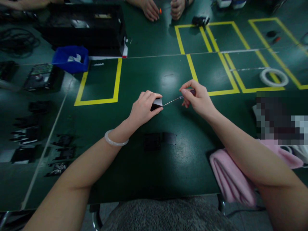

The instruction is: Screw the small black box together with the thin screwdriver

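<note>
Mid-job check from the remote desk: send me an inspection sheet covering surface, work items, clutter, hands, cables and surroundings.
Surface: green tabletop, marked with yellow tape.
Work items: screwdriver, tip at the edge of a small dark part; contact too small to confirm. Two dark flat pieces lie nearer the wearer.
Clutter: blue bin, white ring-shaped roll, folded pink cloth.
Hands: left hand holds the small dark part; right hand grips the screwdriver handle.
Cables: black coils at upper left, apart from both hands.
Surroundings: another person's hands across the table.
</note>
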Tool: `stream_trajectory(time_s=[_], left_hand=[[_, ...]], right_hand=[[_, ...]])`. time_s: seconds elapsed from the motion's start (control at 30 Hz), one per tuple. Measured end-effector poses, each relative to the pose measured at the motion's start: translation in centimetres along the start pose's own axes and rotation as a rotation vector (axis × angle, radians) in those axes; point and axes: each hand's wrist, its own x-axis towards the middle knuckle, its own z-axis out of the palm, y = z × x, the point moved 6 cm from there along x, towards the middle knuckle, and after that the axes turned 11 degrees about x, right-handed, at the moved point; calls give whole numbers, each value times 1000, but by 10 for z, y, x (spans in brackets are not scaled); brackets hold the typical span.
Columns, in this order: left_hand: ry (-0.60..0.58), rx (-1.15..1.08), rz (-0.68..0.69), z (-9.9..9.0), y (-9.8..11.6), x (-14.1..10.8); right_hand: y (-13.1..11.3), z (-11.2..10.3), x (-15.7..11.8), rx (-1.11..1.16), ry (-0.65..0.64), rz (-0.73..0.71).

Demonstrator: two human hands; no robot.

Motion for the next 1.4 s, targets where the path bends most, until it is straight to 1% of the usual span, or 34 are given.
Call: stream_trajectory(time_s=[0.13, 0.37, 0.7, 1.03, 1.3, 1.4], left_hand=[[-2, -3, -2, 0, 0, 0], [-6, -11, -1, 0, 0, -1], [-25, -6, -14, 0, 0, 0], [-15, 1, -10, 0, 0, 0], [-20, -6, -10, 0, 0, 0], [-24, -13, -12, 0, 0, 0]], right_hand=[[-2, 1, 0, -12, 22, 9], [-6, 2, -2, 27, 9, -6], [-3, 1, -1, -9, 3, 15], [-2, 2, -1, 21, -20, -13], [0, 0, 0, 7, 11, 10], [-1, 1, 0, 24, 9, -1]])
